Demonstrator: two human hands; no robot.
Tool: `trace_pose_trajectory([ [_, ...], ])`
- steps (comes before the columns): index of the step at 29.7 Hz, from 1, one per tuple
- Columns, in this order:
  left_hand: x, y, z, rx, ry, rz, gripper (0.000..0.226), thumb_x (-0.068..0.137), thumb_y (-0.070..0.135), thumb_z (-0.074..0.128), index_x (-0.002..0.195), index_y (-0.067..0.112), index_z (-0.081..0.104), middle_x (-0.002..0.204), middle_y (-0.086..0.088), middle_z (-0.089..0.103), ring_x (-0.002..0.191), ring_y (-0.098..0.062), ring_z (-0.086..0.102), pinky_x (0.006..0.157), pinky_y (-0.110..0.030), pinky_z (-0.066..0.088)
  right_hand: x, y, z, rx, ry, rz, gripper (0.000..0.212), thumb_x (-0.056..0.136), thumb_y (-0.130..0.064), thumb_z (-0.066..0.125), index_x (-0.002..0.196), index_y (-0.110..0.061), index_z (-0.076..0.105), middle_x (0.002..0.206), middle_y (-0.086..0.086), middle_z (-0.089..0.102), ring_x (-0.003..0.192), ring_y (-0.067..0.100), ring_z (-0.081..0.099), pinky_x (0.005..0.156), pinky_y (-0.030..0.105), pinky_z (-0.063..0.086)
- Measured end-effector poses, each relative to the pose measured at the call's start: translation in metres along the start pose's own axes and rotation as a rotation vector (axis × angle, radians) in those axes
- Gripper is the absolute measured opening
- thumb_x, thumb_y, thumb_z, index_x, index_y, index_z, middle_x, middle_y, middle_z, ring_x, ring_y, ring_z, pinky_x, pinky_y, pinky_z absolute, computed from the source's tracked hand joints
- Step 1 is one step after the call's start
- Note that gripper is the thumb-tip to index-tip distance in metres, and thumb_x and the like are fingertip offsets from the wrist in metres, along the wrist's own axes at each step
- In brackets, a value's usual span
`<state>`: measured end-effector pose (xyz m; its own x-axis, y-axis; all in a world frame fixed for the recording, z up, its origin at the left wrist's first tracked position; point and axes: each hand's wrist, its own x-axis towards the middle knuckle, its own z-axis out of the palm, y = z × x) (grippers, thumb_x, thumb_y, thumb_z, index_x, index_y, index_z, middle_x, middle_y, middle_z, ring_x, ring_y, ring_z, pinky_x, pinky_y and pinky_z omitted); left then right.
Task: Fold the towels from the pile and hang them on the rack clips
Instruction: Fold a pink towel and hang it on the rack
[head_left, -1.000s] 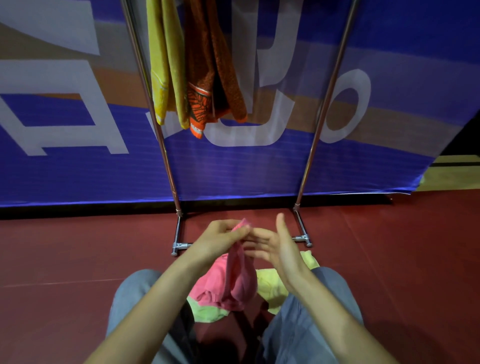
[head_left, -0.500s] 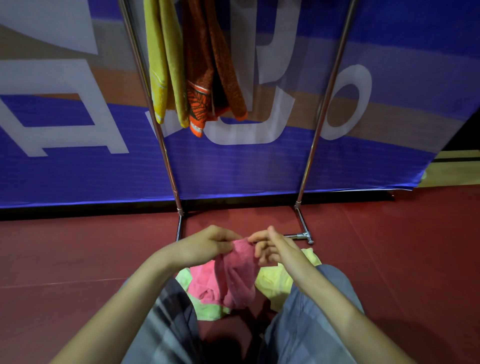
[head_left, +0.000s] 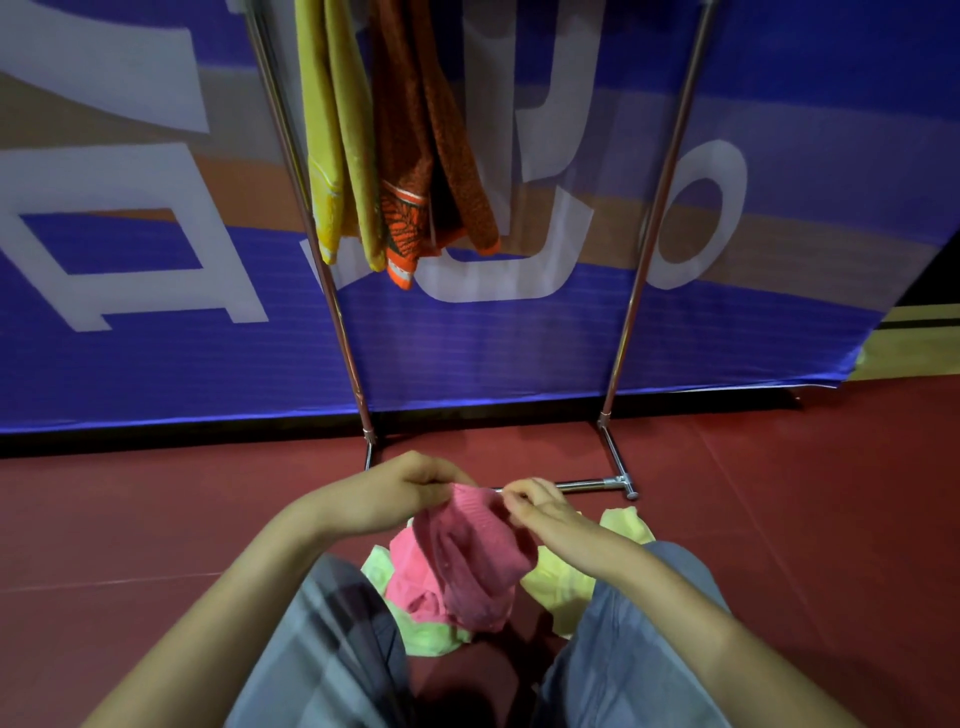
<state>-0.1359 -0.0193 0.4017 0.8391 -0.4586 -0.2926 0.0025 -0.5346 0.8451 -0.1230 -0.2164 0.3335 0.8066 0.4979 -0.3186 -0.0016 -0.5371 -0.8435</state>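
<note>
1. the left hand (head_left: 410, 493) is curled, thumb and fingers pinching the left end of the top edge of the pink towel (head_left: 478, 561).
2. the right hand (head_left: 540, 514) pinches the same edge a little to the right, thumb against fingertips, the other fingers loosely bent.
3. the hands are close together, with only a short stretch of the edge between them.
4. the pink towel hangs bunched from both hands, above the floor (head_left: 805, 519) between the person's trouser legs (head_left: 332, 649); its lower end rests on the pile (head_left: 558, 579).
5. the pile, pale green towels, lies on the floor between the legs, just in front of the base bar (head_left: 587, 486) of the rack (head_left: 652, 234).
6. pink cloth on the pile's left side may be the same towel or another; i cannot tell.
7. the rack stands at the far edge of the floor, close to the banner (head_left: 156, 353); its two steel posts rise past the top of the view.
8. a yellow towel (head_left: 337, 156) and an orange towel (head_left: 426, 156) hang side by side, touching, beside the left post.
9. their upper ends are cut off at the top, so their fastening is hidden.
10. the banner is blue with white letters and a tan band; its bottom edge meets the red floor.
</note>
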Motion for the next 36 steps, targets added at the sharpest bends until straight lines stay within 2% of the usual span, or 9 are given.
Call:
trace_pose_trajectory([
  [5,-0.007,-0.008,-0.014,0.061,0.075,-0.042,0.025,0.091,-0.005,0.039,0.100,0.006,0.060,0.081,0.008,0.059,0.063,0.014,0.054,0.068,-0.005,0.042,-0.005,0.017,-0.006,-0.009,-0.011,0.008,0.031,0.093,-0.032,0.042,0.093,-0.008,0.062,0.106,-0.020,0.041,0.115,0.004,0.032,0.101,0.020,0.023],
  [8,-0.010,-0.019,-0.018,0.314,0.111,-0.089,0.023,0.092,0.003,0.039,0.095,-0.002,0.061,0.085,-0.005,0.062,0.070,0.005,0.055,0.068,-0.014,0.041,-0.009,0.021,-0.017,-0.128,-0.031,-0.058,0.022,0.088,-0.025,0.056,0.066,-0.029,0.054,0.117,-0.010,0.043,0.118,0.007,0.032,0.091,0.008,0.021],
  [10,-0.010,-0.025,-0.015,0.553,0.105,-0.121,0.028,0.088,0.010,0.036,0.099,-0.004,0.058,0.099,-0.017,0.064,0.088,-0.019,0.059,0.075,-0.025,0.039,-0.010,0.020,-0.026,-0.172,0.010,-0.126,0.025,0.084,-0.023,0.061,0.064,-0.034,0.050,0.115,-0.008,0.046,0.120,0.009,0.034,0.091,0.003,0.020],
  [15,-0.008,-0.025,0.000,0.849,0.148,-0.146,0.023,0.079,-0.007,0.035,0.095,0.006,0.046,0.111,-0.017,0.055,0.103,-0.034,0.053,0.080,-0.033,0.036,-0.011,0.010,-0.049,-0.326,0.158,-0.354,0.026,0.066,-0.056,0.054,0.065,-0.030,0.058,0.105,-0.025,0.044,0.113,-0.001,0.039,0.098,0.015,0.027],
  [19,-0.005,-0.027,-0.003,0.761,0.331,0.014,0.021,0.082,-0.006,0.038,0.100,-0.003,0.049,0.097,-0.006,0.035,0.093,-0.032,0.051,0.079,-0.032,0.036,-0.016,-0.004,-0.060,-0.439,0.108,-0.443,0.036,0.064,-0.059,0.057,0.072,-0.026,0.066,0.100,-0.026,0.046,0.107,-0.004,0.040,0.096,0.019,0.032],
  [26,-0.007,-0.014,-0.003,0.185,0.442,0.160,0.015,0.092,0.013,0.042,0.093,0.011,0.057,0.086,0.001,0.056,0.075,0.005,0.054,0.072,-0.004,0.039,-0.025,-0.016,-0.075,-0.606,-0.104,-0.274,0.011,0.077,-0.035,0.068,0.078,-0.024,0.067,0.083,-0.019,0.046,0.080,-0.003,0.047,0.083,0.029,0.042],
  [29,-0.012,-0.014,-0.002,-0.220,0.447,0.133,0.020,0.088,-0.002,0.048,0.096,0.014,0.057,0.080,0.000,0.057,0.069,0.005,0.055,0.070,-0.007,0.045,-0.030,-0.014,-0.081,-0.318,-0.062,-0.290,0.023,0.079,-0.018,0.068,0.065,-0.036,0.061,0.086,-0.006,0.057,0.075,0.002,0.056,0.078,0.033,0.048],
  [32,-0.012,-0.015,0.000,-0.472,0.447,0.127,0.021,0.087,0.001,0.052,0.096,0.019,0.058,0.078,-0.002,0.054,0.071,-0.004,0.055,0.069,-0.010,0.047,-0.036,-0.015,-0.084,0.006,-0.049,-0.307,0.033,0.080,-0.004,0.063,0.065,-0.033,0.062,0.093,0.009,0.063,0.070,-0.001,0.061,0.072,0.020,0.048],
  [36,-0.005,-0.014,0.013,-0.637,0.513,0.120,0.019,0.088,0.005,0.049,0.092,0.022,0.054,0.078,-0.006,0.051,0.058,-0.004,0.053,0.062,-0.015,0.047,-0.042,-0.018,-0.088,0.001,-0.113,-0.304,0.021,0.077,-0.009,0.066,0.064,-0.025,0.065,0.091,0.000,0.062,0.074,-0.005,0.058,0.072,0.014,0.045],
])
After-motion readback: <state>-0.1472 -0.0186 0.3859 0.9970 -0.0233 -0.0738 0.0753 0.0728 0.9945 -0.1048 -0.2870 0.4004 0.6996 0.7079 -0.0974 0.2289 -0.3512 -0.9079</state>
